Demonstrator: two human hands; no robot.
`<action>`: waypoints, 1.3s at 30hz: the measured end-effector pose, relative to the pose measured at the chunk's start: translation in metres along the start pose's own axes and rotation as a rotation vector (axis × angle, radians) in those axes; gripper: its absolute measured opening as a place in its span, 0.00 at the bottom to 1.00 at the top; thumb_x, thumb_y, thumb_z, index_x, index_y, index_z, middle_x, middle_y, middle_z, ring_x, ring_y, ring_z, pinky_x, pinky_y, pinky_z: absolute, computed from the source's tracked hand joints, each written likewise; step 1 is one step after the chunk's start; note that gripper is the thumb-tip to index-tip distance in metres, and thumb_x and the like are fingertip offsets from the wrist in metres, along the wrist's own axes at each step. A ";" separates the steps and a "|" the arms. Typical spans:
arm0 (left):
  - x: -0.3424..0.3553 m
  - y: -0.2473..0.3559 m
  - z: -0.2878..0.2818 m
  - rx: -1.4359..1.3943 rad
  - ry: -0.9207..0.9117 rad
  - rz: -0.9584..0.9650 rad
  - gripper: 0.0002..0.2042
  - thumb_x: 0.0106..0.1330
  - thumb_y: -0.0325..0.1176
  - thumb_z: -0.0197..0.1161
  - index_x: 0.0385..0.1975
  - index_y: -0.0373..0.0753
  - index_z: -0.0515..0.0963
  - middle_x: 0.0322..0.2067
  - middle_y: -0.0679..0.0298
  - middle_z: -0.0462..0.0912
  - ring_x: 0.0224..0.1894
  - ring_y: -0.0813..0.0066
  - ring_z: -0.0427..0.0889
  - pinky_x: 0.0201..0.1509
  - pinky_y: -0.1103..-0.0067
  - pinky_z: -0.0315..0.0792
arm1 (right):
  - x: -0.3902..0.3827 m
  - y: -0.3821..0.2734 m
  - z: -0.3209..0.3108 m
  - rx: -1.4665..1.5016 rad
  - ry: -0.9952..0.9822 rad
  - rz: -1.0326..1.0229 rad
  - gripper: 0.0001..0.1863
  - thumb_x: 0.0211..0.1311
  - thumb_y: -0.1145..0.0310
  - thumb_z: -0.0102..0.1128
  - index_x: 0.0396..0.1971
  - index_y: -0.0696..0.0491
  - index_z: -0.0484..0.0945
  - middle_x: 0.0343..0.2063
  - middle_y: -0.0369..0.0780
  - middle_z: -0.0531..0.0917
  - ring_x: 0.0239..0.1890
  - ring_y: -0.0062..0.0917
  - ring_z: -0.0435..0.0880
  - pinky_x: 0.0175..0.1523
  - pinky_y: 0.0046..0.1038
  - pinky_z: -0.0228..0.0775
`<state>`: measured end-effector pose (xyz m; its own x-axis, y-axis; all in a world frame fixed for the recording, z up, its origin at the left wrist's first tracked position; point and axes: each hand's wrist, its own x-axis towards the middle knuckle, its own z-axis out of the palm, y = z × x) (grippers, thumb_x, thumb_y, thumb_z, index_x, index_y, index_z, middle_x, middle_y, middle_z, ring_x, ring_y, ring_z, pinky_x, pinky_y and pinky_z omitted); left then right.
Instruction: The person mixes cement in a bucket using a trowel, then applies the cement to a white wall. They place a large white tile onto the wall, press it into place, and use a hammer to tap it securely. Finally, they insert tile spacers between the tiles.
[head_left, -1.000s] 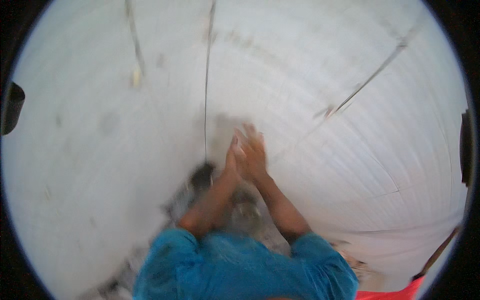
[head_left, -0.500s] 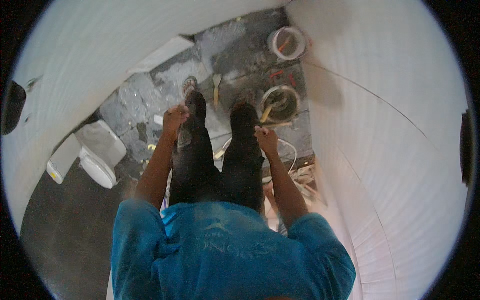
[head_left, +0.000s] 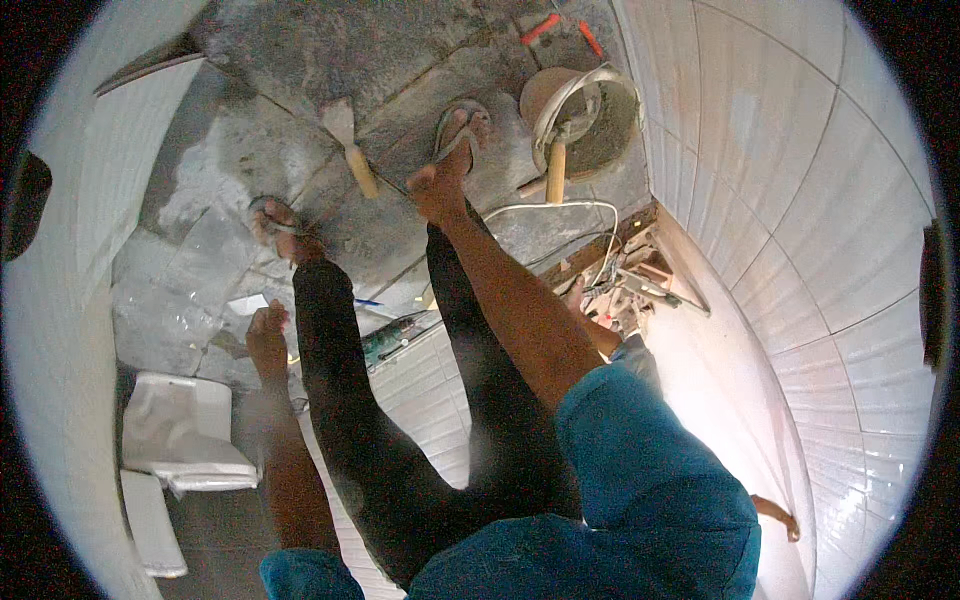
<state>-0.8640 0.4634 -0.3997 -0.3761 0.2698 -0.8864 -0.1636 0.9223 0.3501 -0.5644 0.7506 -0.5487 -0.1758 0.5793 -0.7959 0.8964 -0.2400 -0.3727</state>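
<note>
My left hand [head_left: 267, 345] hangs beside my left leg with fingers curled in and nothing visible in them. Just above it in the picture lies a small white piece [head_left: 248, 304] on the floor. My right hand [head_left: 437, 190] reaches forward over my right foot, its fingers bent together; no held object shows. To its left is a putty knife [head_left: 348, 148] with a wooden handle, flat on the floor. On its right stands a bucket [head_left: 603, 150] of grey mix, with a wooden-handled tool [head_left: 557, 170] leaning over its rim.
Red-handled tools [head_left: 541, 30] lie beyond the bucket. A green power tool [head_left: 388, 342] and a white cable [head_left: 590, 203] lie near my legs. Rubble [head_left: 640, 285] sits by the right wall. White toilet parts [head_left: 180, 425] stand at left. Someone else's limb [head_left: 598, 335] shows beneath my right arm.
My view has shifted, with the bucket and putty knife now larger. My right arm extends further forward and my left arm hangs farther left. My feet have changed position, the right one stepping forward.
</note>
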 end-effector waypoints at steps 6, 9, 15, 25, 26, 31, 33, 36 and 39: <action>0.042 0.009 0.015 -0.366 0.024 -0.130 0.10 0.71 0.37 0.60 0.43 0.38 0.81 0.38 0.63 0.82 0.40 0.73 0.80 0.47 0.75 0.73 | 0.172 0.040 -0.039 -0.392 0.667 0.188 0.23 0.65 0.54 0.60 0.48 0.60 0.80 0.37 0.44 0.85 0.34 0.41 0.86 0.46 0.42 0.77; 0.066 0.076 0.048 -0.106 -0.098 -0.044 0.13 0.72 0.37 0.60 0.48 0.35 0.78 0.44 0.58 0.82 0.46 0.66 0.80 0.55 0.70 0.72 | 0.221 0.050 -0.056 -0.461 0.461 0.296 0.22 0.64 0.52 0.60 0.44 0.58 0.82 0.35 0.45 0.86 0.36 0.42 0.86 0.47 0.43 0.76; 0.175 0.240 0.202 0.202 -0.123 0.694 0.22 0.71 0.37 0.62 0.62 0.38 0.69 0.52 0.49 0.80 0.55 0.57 0.80 0.58 0.66 0.74 | 0.158 0.010 -0.057 -0.349 0.231 0.056 0.23 0.62 0.52 0.62 0.46 0.57 0.81 0.39 0.46 0.84 0.41 0.43 0.83 0.50 0.45 0.74; 0.178 0.362 0.169 -0.355 -0.081 0.496 0.22 0.78 0.47 0.50 0.55 0.33 0.75 0.32 0.60 0.84 0.35 0.73 0.83 0.41 0.77 0.76 | 0.265 0.008 -0.210 -0.796 0.457 0.069 0.26 0.59 0.51 0.64 0.49 0.55 0.80 0.45 0.47 0.80 0.48 0.45 0.78 0.54 0.48 0.69; 0.169 0.381 0.152 -0.243 -0.027 0.560 0.23 0.78 0.47 0.50 0.56 0.31 0.74 0.31 0.62 0.82 0.33 0.75 0.82 0.41 0.79 0.75 | 0.274 0.010 -0.216 -0.826 0.390 0.113 0.26 0.58 0.50 0.64 0.50 0.55 0.80 0.45 0.47 0.80 0.49 0.45 0.78 0.54 0.49 0.69; 0.139 0.471 0.065 -0.601 -0.116 0.579 0.24 0.77 0.44 0.52 0.61 0.27 0.68 0.28 0.70 0.69 0.24 0.85 0.67 0.28 0.86 0.65 | 0.285 0.003 -0.222 -0.843 0.261 0.161 0.28 0.57 0.50 0.66 0.51 0.54 0.79 0.49 0.48 0.78 0.53 0.46 0.75 0.57 0.50 0.67; 0.128 0.492 0.044 -0.454 0.006 0.692 0.26 0.76 0.42 0.53 0.63 0.26 0.64 0.28 0.70 0.66 0.23 0.85 0.63 0.25 0.85 0.63 | 0.286 -0.006 -0.227 -0.844 0.254 0.167 0.29 0.56 0.50 0.66 0.52 0.53 0.79 0.50 0.48 0.78 0.54 0.46 0.74 0.57 0.51 0.66; 0.107 0.513 0.008 -0.508 -0.222 0.883 0.27 0.75 0.40 0.53 0.66 0.26 0.61 0.32 0.66 0.70 0.25 0.81 0.65 0.26 0.85 0.62 | 0.285 -0.020 -0.237 -0.804 0.254 0.172 0.30 0.55 0.49 0.67 0.53 0.53 0.79 0.52 0.48 0.77 0.56 0.47 0.73 0.59 0.52 0.65; 0.064 0.516 -0.028 -0.628 -0.203 0.989 0.26 0.76 0.38 0.52 0.67 0.30 0.61 0.42 0.59 0.76 0.34 0.71 0.74 0.33 0.83 0.70 | 0.278 -0.031 -0.234 -0.756 0.226 0.169 0.31 0.54 0.49 0.68 0.54 0.52 0.79 0.54 0.49 0.76 0.59 0.47 0.71 0.60 0.53 0.63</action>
<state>-0.9984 0.9485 -0.2674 -0.4487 0.8793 -0.1595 -0.3231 0.0068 0.9463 -0.5464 1.1013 -0.6467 0.0004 0.7450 -0.6670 0.9506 0.2069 0.2316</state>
